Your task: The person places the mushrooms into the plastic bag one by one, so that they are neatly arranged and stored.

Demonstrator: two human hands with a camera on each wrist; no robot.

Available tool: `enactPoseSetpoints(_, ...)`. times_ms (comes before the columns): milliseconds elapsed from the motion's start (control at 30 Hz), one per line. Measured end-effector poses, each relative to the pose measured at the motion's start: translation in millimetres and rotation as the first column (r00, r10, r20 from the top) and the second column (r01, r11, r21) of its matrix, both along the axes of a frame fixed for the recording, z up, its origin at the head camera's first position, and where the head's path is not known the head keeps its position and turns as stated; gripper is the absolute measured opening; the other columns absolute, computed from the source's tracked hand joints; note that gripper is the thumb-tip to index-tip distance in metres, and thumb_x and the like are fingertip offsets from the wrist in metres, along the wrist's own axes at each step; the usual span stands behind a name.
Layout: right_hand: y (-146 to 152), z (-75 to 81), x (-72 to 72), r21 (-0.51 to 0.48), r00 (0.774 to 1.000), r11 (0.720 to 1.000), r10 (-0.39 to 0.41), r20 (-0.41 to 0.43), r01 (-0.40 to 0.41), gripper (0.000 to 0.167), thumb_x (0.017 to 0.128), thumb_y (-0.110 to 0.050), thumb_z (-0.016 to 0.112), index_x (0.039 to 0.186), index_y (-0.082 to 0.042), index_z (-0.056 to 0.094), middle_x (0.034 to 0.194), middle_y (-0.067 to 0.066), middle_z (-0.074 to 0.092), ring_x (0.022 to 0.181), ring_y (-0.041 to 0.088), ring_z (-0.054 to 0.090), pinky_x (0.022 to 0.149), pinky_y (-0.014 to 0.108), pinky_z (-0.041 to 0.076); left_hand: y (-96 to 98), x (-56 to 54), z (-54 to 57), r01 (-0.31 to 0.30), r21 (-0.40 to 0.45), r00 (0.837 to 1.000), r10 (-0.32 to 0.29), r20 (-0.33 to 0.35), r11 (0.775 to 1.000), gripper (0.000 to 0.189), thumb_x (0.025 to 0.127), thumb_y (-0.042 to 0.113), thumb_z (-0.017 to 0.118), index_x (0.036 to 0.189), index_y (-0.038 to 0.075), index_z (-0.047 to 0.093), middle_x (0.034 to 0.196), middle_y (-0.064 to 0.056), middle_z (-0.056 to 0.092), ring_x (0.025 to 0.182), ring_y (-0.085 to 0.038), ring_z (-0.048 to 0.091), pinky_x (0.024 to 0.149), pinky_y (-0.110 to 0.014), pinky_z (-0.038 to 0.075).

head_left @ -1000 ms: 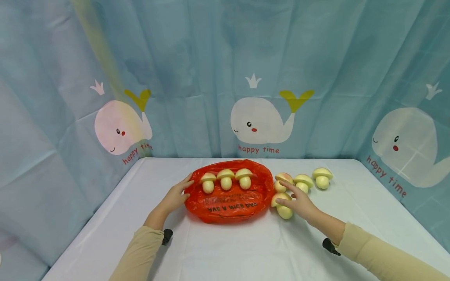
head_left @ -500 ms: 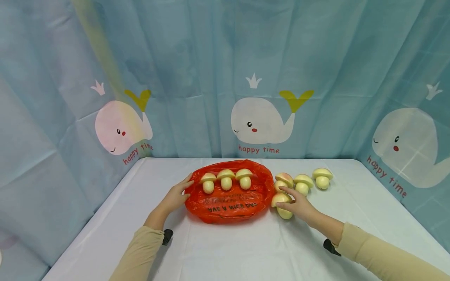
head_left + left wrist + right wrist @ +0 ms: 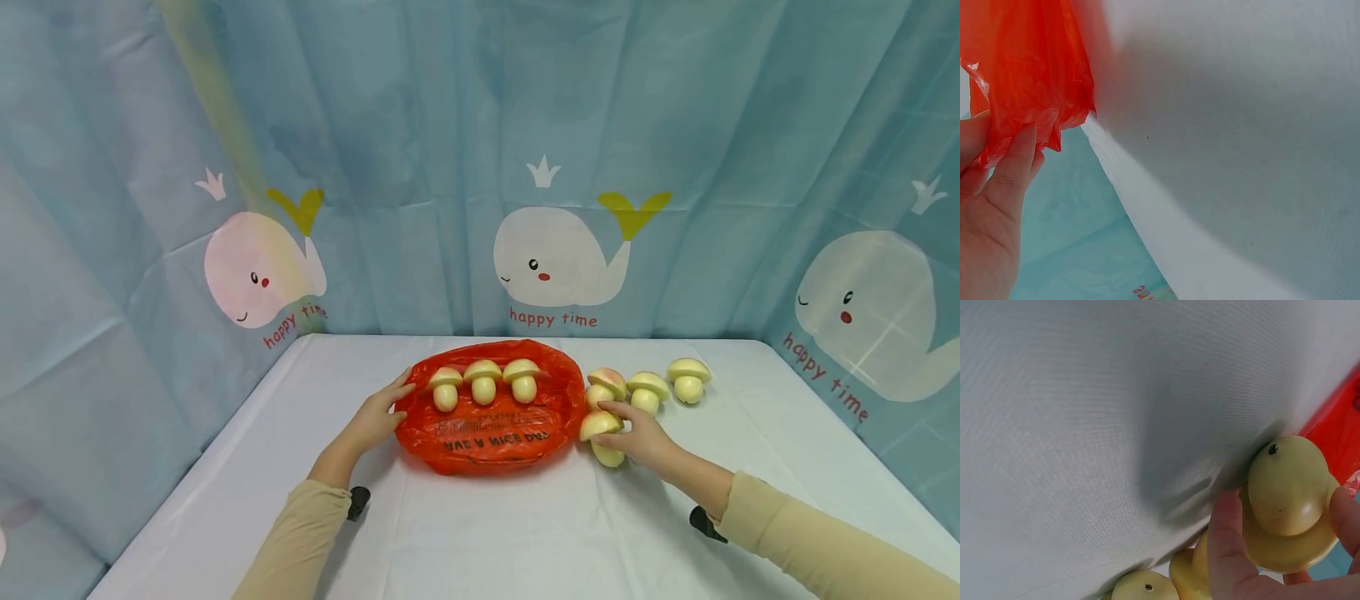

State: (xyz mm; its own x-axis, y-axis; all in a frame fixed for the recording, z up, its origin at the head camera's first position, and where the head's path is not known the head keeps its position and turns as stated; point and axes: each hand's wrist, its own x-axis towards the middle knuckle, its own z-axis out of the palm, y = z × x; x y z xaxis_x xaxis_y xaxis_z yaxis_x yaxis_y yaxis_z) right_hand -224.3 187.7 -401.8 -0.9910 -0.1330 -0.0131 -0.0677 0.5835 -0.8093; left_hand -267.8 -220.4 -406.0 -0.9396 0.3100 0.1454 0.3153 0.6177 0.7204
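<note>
The left hand point(image 3: 375, 419) is pinching the red bag point(image 3: 491, 427) near the far edge of the worktop point(image 3: 480, 533). The right hand point(image 3: 651, 443) is holding a mushroom point(image 3: 597, 425) in its grip, just beside the bag, towards the right edge

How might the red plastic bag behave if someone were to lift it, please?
The red plastic bag would probably flop, since its translucent film is wrinkled where the left hand pinches it. The three mushrooms on it might slide or roll, being smooth and rounded.
</note>
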Motion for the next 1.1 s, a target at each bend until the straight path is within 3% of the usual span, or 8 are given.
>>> enactPoseSetpoints(200, 0.1, 1.4, -0.8, -0.009, 1.000, 1.000, -0.019, 0.011, 0.019, 0.062, 0.080, -0.004, 0.076, 0.135, 0.009, 0.049, 0.114, 0.024, 0.054, 0.096, 0.031, 0.051, 0.072, 0.033, 0.049, -0.7, -0.9, -1.0, -0.001, 0.003, 1.000, 0.001, 0.000, 1.000, 0.052, 0.087, -0.016, 0.049, 0.139, -0.015, 0.041, 0.157, -0.020, 0.022, 0.142, -0.043, 0.020, 0.113, -0.054, 0.023)
enactPoseSetpoints(333, -0.2, 5.7, 0.6, -0.029, 0.998, 0.999, -0.030, 0.054, 0.031, 0.061, 0.081, -0.003, 0.075, 0.135, 0.009, 0.049, 0.111, 0.023, 0.051, 0.087, 0.026, 0.051, 0.064, 0.030, 0.048, 0.0, -1.7, -1.3, -0.007, 0.007, 1.000, 0.007, 0.017, 1.000, 0.053, 0.087, -0.015, 0.050, 0.140, -0.014, 0.040, 0.157, -0.019, 0.021, 0.142, -0.042, 0.020, 0.113, -0.054, 0.022)
enactPoseSetpoints(467, 0.6, 12.9, 2.8, -0.017, 0.995, 0.999, -0.041, 0.087, 0.042, 0.061, 0.082, -0.007, 0.075, 0.134, 0.008, 0.049, 0.113, 0.023, 0.050, 0.086, 0.025, 0.053, 0.065, 0.034, 0.052, 0.4, -2.0, -1.1, -0.009, 0.021, 1.000, 0.009, 0.028, 1.000, 0.054, 0.088, -0.014, 0.050, 0.140, -0.012, 0.040, 0.158, -0.018, 0.021, 0.143, -0.041, 0.019, 0.113, -0.053, 0.022)
enactPoseSetpoints(700, 2.1, 27.5, 4.9, 0.001, 0.996, 1.000, -0.015, 0.089, 0.015, 0.062, 0.082, -0.013, 0.076, 0.133, 0.008, 0.049, 0.112, 0.023, 0.053, 0.088, 0.025, 0.056, 0.065, 0.038, 0.056, -0.9, -1.5, -1.7, 0.015, 0.022, 1.000, -0.015, -0.023, 1.000, 0.052, 0.086, -0.017, 0.048, 0.137, -0.016, 0.041, 0.156, -0.022, 0.023, 0.142, -0.043, 0.020, 0.114, -0.054, 0.021)
enactPoseSetpoints(900, -3.4, 44.5, 8.7, -0.028, 0.996, 1.000, 0.009, 0.092, -0.006, 0.061, 0.083, -0.015, 0.076, 0.132, 0.008, 0.049, 0.111, 0.022, 0.053, 0.086, 0.023, 0.057, 0.066, 0.038, 0.057, 0.8, -0.3, 1.0, 0.009, 0.020, 1.000, -0.009, -0.002, 1.000, 0.052, 0.087, -0.016, 0.049, 0.138, -0.015, 0.041, 0.156, -0.021, 0.023, 0.142, -0.042, 0.020, 0.113, -0.054, 0.021)
enactPoseSetpoints(1100, -11.2, 57.1, 9.7, -0.056, 0.994, 0.998, 0.037, 0.104, -0.031, 0.064, 0.085, -0.018, 0.075, 0.136, 0.006, 0.046, 0.121, 0.027, 0.054, 0.085, 0.021, 0.060, 0.068, 0.037, 0.057, 0.7, 0.5, 1.6, 0.001, 0.015, 1.000, -0.001, 0.008, 1.000, 0.053, 0.087, -0.016, 0.049, 0.138, -0.015, 0.041, 0.157, -0.021, 0.023, 0.142, -0.043, 0.020, 0.113, -0.054, 0.021)
